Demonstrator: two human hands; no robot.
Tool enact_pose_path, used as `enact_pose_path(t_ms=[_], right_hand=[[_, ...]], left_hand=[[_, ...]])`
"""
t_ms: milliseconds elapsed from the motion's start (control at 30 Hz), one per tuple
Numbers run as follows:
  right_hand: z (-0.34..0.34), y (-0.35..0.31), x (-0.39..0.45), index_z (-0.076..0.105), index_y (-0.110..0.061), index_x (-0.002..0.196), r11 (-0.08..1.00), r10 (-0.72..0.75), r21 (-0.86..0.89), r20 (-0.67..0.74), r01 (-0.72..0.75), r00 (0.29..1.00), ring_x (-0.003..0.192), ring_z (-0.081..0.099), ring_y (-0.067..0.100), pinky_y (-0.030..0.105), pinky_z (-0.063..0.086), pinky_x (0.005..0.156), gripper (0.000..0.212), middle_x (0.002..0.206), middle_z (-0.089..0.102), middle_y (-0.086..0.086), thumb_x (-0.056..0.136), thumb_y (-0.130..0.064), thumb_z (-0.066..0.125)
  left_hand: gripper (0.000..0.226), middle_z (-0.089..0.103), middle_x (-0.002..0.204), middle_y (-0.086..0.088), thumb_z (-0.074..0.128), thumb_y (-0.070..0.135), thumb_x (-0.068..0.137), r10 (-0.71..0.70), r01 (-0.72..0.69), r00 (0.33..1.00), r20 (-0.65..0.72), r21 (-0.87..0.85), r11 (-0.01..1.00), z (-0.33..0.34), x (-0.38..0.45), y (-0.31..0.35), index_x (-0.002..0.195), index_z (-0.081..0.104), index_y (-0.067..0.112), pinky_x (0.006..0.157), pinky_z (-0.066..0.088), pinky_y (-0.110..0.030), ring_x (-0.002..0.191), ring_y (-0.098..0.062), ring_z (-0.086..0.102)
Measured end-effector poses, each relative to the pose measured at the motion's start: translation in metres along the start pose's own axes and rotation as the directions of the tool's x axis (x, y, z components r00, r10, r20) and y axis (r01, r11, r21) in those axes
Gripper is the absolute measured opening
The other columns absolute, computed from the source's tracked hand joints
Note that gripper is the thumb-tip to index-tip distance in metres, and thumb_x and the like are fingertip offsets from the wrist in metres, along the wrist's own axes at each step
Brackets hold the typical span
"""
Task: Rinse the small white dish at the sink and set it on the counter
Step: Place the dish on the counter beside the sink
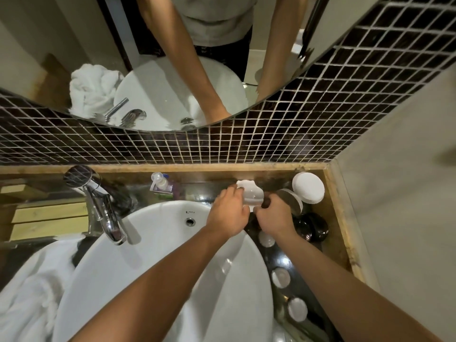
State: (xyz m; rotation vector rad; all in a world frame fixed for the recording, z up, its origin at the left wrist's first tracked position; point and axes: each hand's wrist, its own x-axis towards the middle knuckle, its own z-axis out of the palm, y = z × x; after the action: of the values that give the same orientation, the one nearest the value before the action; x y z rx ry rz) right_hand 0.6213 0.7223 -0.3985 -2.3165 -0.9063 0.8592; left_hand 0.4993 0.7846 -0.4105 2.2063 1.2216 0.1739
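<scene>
Behind the basin rim: small white dish (252,195), held between both hands over the dark table (278,260).
Left hand (228,214): fingers closed on the dish's left edge.
Right hand (274,215): pinching its near right edge.
Tilt: dish looks tipped up.
Way to sink (158,257): near-left of the hands, open.
Crowding: white lid (308,191) and black jar (312,227) just right.
Faucet (103,208): far left.

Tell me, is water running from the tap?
No, the tap shows no stream, and the basin below looks dry.
</scene>
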Motion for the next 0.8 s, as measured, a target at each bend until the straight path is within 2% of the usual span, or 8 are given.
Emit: enact_pose_path(t_ms=[100, 233, 333, 400, 500, 667, 800], right_hand=[[-0.002, 0.007, -0.016, 0.063, -0.012, 0.128, 0.994, -0.040, -0.100, 0.028, 0.043, 0.999, 0.101, 0.066, 0.022, 0.034, 0.054, 0.088, 0.040, 0.114, 0.072, 0.007, 0.088, -0.011, 0.066], [-0.008, 0.024, -0.042, 0.066, -0.021, 0.114, 0.962, -0.105, -0.245, 0.063, 0.118, 0.992, 0.092, 0.067, 0.017, 0.034, 0.055, 0.082, 0.024, 0.109, 0.073, 0.001, 0.091, -0.017, 0.063], [-0.012, 0.041, -0.062, 0.065, -0.026, 0.123, 0.949, -0.050, -0.306, 0.085, 0.074, 0.995, 0.099, 0.069, 0.018, 0.036, 0.057, 0.086, 0.032, 0.117, 0.070, -0.001, 0.092, -0.018, 0.061], [-0.016, 0.053, -0.073, 0.064, -0.028, 0.122, 0.941, -0.014, -0.335, 0.084, 0.041, 0.996, 0.094, 0.069, 0.015, 0.036, 0.059, 0.084, 0.031, 0.113, 0.071, -0.003, 0.093, -0.018, 0.061], [-0.022, 0.071, -0.087, 0.065, -0.027, 0.113, 0.913, -0.022, -0.403, 0.089, 0.057, 0.996, 0.088, 0.066, 0.014, 0.035, 0.058, 0.083, 0.023, 0.108, 0.067, -0.003, 0.093, -0.017, 0.062], [-0.026, 0.092, -0.100, 0.061, -0.028, 0.122, 0.882, -0.054, -0.460, 0.116, 0.102, 0.992, 0.098, 0.062, 0.016, 0.033, 0.054, 0.088, 0.032, 0.122, 0.058, -0.001, 0.091, -0.022, 0.064], [-0.022, 0.103, -0.106, 0.058, -0.027, 0.123, 0.845, -0.079, -0.514, 0.157, 0.150, 0.984, 0.103, 0.058, 0.017, 0.032, 0.052, 0.085, 0.035, 0.125, 0.055, 0.001, 0.089, -0.027, 0.067]], left_hand=[[0.041, 0.052, 0.132, -0.005, 0.049, 0.027, 0.093, 0.076, -0.077, 0.997, 0.019, 0.055, 0.996, -0.002, -0.010, 0.006, 0.132, 0.049, 0.015, 0.103, 0.039, -0.039, 0.118, -0.023, 0.047], [0.034, 0.058, 0.124, -0.001, 0.053, 0.029, 0.092, 0.166, -0.177, 0.980, 0.110, 0.091, 0.980, 0.003, -0.023, 0.018, 0.125, 0.057, 0.020, 0.094, 0.046, -0.035, 0.106, -0.019, 0.052], [0.028, 0.060, 0.118, 0.000, 0.056, 0.030, 0.092, 0.207, -0.220, 0.969, 0.135, 0.088, 0.971, 0.012, -0.032, 0.026, 0.118, 0.062, 0.023, 0.088, 0.049, -0.034, 0.099, -0.018, 0.054], [0.026, 0.061, 0.115, -0.002, 0.055, 0.032, 0.091, 0.243, -0.262, 0.958, 0.155, 0.122, 0.957, 0.019, -0.036, 0.031, 0.114, 0.063, 0.022, 0.084, 0.048, -0.033, 0.097, -0.019, 0.055], [0.030, 0.060, 0.117, -0.004, 0.053, 0.033, 0.091, 0.281, -0.324, 0.935, 0.216, 0.199, 0.925, 0.029, -0.039, 0.042, 0.118, 0.060, 0.021, 0.084, 0.045, -0.035, 0.101, -0.022, 0.055], [0.036, 0.056, 0.120, -0.009, 0.051, 0.034, 0.091, 0.257, -0.374, 0.908, 0.332, 0.362, 0.854, 0.049, -0.041, 0.058, 0.124, 0.056, 0.018, 0.090, 0.046, -0.040, 0.109, -0.029, 0.053], [0.039, 0.051, 0.124, -0.009, 0.057, 0.034, 0.091, 0.227, -0.364, 0.912, 0.341, 0.421, 0.831, 0.058, -0.037, 0.061, 0.126, 0.053, 0.019, 0.093, 0.045, -0.041, 0.116, -0.028, 0.047]])
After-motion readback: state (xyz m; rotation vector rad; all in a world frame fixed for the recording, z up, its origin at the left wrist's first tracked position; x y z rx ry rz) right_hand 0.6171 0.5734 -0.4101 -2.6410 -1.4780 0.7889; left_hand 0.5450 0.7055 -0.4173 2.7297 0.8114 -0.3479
